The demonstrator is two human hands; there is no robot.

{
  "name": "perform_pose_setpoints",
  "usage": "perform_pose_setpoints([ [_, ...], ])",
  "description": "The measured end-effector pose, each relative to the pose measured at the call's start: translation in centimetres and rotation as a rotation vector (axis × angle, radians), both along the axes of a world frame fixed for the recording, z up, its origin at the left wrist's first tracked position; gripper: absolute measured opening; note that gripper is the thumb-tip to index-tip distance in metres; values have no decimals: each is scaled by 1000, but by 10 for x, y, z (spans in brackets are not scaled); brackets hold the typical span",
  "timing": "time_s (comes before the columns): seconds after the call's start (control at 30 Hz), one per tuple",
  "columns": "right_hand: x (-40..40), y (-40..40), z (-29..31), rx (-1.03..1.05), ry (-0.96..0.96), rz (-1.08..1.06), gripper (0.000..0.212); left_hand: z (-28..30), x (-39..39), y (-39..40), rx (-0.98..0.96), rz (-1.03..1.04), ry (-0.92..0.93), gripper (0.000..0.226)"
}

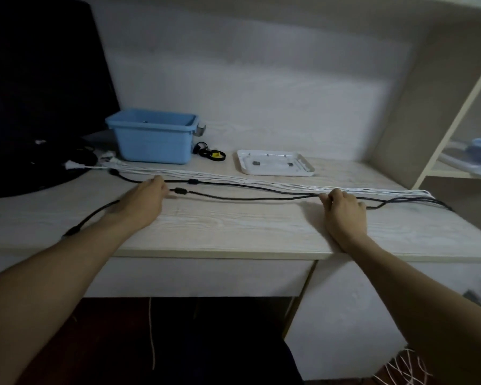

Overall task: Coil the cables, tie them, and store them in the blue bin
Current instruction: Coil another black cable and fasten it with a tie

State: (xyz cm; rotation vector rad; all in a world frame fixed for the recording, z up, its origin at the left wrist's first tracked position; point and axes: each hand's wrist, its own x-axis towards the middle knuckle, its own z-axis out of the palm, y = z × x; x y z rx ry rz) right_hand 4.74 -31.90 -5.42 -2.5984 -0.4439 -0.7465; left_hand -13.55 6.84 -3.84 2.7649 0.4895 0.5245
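- Fingers of the left hand [143, 201] are laid forward over the desk at about 9 o'clock of the picture's middle; their tips are at the black cable [250, 198], near its plug end, but whether the cable is pinched cannot be told, as the fingertips are blurred.
- Fingers of the right hand [345, 211] are curled down onto the same black cable at about 3 o'clock; the strand appears to be pressed or pinched under the fingertips, with the wrist resting on the desk edge.
- Black cable strands are stretched in long lines between the two hands and are looped back at the far right of the desk.
- White cables [275, 183] are laid in a straight bundle just beyond the black ones, toward 12 o'clock.
- Beyond them, at about 11 o'clock, the blue bin [153, 143] is set upright on the desk [233, 226].
- A white tray [275, 163] is seen at 1 o'clock, well apart from the bin.
- Small black ties [210, 152] are seen just beside the bin's right wall.
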Motion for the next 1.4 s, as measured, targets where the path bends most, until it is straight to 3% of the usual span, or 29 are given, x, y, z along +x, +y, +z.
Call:
perform_pose_setpoints([
  [0.1,-9,-41,6,-105,-109,-1,58,20,-15,-12,0,116,-97,31],
  [0.27,-21,-122,43,-29,-86,-115,48,52,-17,-47,66,29,-242,60],
  [0.43,-27,-189,75,-68,31,-190,64,71,-10,-90,-17,-46,-353,62],
  [0.53,-33,-232,88,-175,76,-226,52,76,-8,-108,-58,-41,-381,62],
  [0.6,-36,-258,96,-122,105,-302,40,78,-6,-117,-86,-29,-400,64],
  [0.67,-40,-279,100,-121,174,-379,44,77,-7,-121,-124,1,-410,66],
  [0.87,-53,-327,78,-220,412,-607,48,73,-12,-152,-292,-79,-313,58],
  [1.0,-57,-334,63,-37,544,-540,39,62,-4,-163,-608,-231,-97,30],
  [1.17,-58,-334,44,64,875,-541,40,58,-11,-175,-732,-354,120,18],
  [1.3,-65,-313,34,-238,1098,-461,46,58,-26,-191,-802,-429,151,20],
  [1.4,-82,-277,16,-283,1161,-290,22,53,-40,-210,-923,-520,118,20],
])
